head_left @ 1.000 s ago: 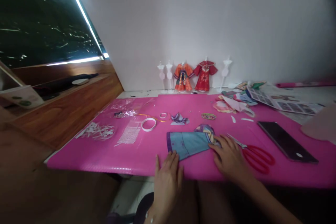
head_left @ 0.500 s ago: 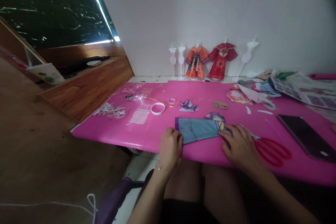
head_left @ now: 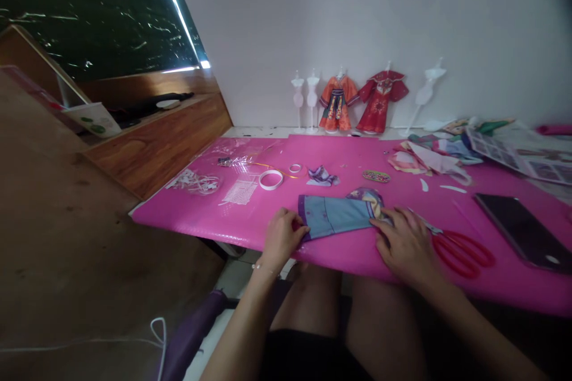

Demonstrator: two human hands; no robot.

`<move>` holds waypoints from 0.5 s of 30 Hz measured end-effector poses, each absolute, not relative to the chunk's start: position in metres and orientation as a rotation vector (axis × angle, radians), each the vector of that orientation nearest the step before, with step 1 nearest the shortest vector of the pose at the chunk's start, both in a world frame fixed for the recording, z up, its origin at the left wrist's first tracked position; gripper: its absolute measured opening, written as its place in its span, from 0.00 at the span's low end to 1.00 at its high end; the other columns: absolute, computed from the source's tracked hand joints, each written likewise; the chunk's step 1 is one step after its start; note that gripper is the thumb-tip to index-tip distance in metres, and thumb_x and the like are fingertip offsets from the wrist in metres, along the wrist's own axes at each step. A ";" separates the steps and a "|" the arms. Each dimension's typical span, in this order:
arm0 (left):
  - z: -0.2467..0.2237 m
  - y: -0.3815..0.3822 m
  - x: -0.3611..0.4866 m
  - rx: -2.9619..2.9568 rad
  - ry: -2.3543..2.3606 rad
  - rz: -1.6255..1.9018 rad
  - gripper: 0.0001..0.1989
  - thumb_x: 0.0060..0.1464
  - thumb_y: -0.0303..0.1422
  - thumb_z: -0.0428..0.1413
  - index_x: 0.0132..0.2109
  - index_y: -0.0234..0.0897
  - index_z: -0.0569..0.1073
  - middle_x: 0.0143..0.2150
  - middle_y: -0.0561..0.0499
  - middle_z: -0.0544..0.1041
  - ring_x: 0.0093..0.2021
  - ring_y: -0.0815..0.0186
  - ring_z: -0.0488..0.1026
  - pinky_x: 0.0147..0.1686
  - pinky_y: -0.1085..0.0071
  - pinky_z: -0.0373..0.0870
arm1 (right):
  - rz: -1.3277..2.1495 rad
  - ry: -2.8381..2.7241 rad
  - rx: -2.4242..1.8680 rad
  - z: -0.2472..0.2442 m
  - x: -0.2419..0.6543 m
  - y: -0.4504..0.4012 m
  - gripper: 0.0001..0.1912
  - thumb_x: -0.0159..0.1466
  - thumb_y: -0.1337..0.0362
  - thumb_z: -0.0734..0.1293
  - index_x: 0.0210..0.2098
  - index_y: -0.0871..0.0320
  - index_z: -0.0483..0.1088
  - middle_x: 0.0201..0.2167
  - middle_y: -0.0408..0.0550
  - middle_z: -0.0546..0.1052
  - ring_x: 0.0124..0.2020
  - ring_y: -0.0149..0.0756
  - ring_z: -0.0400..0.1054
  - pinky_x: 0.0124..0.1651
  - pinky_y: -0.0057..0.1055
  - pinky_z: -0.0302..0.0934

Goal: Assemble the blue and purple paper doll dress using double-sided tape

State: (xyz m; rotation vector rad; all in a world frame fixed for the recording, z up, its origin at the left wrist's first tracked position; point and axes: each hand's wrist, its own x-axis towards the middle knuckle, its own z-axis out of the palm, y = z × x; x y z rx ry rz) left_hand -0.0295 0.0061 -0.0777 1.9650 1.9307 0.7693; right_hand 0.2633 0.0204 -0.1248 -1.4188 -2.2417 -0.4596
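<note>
A small blue doll garment (head_left: 337, 216) with a purple band at its left end lies near the table's front edge. My left hand (head_left: 285, 237) pinches its lower left corner, fingers closed. At the other end, my right hand (head_left: 404, 244) has thumb and fingers closed on the narrow striped edge. Bunched behind that edge is a patterned purple and cream part (head_left: 366, 195), partly hidden by the garment and my right fingers. Red-handled scissors (head_left: 462, 253) lie just right of my right hand, their blades partly covered by it.
On the pink table (head_left: 250, 229) are rolls of tape (head_left: 271, 187), a sheet of pearl beads (head_left: 240, 191), a purple fabric scrap (head_left: 322, 176), an oval patterned piece (head_left: 376, 176) and a dark phone (head_left: 521, 229). Dressed doll stands (head_left: 338, 104) and fabric scraps (head_left: 429, 158) sit behind.
My left hand has shifted slightly up and left, its fingers now at the garment's lower corner. My right hand stays at the narrow end. The view has shifted a little.
</note>
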 end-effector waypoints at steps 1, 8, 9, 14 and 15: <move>-0.078 0.007 -0.030 1.956 1.929 0.774 0.05 0.49 0.29 0.64 0.32 0.36 0.75 0.33 0.51 0.71 0.36 0.63 0.71 0.37 0.68 0.67 | -0.462 -2.241 -1.419 -0.125 0.263 0.021 0.16 0.61 0.64 0.63 0.47 0.55 0.75 0.52 0.54 0.72 0.57 0.55 0.59 0.60 0.55 0.53; -0.077 0.010 -0.033 1.908 1.890 0.797 0.06 0.50 0.32 0.63 0.30 0.36 0.74 0.31 0.52 0.71 0.34 0.64 0.70 0.36 0.69 0.66 | -0.452 -2.237 -1.432 -0.122 0.261 0.019 0.16 0.62 0.65 0.62 0.47 0.56 0.75 0.52 0.55 0.71 0.57 0.56 0.59 0.61 0.56 0.52; -0.077 0.010 -0.033 1.901 1.883 0.801 0.06 0.51 0.33 0.62 0.30 0.36 0.74 0.31 0.52 0.71 0.33 0.64 0.70 0.35 0.69 0.66 | -0.449 -2.242 -1.431 -0.123 0.261 0.018 0.16 0.62 0.65 0.62 0.47 0.56 0.75 0.53 0.56 0.71 0.57 0.57 0.58 0.62 0.56 0.51; -0.077 0.009 -0.036 1.885 1.841 0.825 0.07 0.53 0.34 0.59 0.30 0.36 0.73 0.30 0.52 0.71 0.33 0.64 0.70 0.35 0.69 0.65 | -0.437 -2.235 -1.411 -0.123 0.261 0.019 0.17 0.62 0.64 0.62 0.48 0.57 0.75 0.53 0.55 0.71 0.57 0.58 0.59 0.60 0.57 0.52; -0.076 0.009 -0.036 1.885 1.830 0.831 0.07 0.53 0.33 0.59 0.30 0.36 0.73 0.30 0.52 0.71 0.33 0.64 0.70 0.35 0.69 0.66 | -0.434 -2.231 -1.405 -0.123 0.261 0.019 0.16 0.62 0.64 0.62 0.47 0.57 0.75 0.53 0.55 0.71 0.57 0.57 0.59 0.60 0.57 0.53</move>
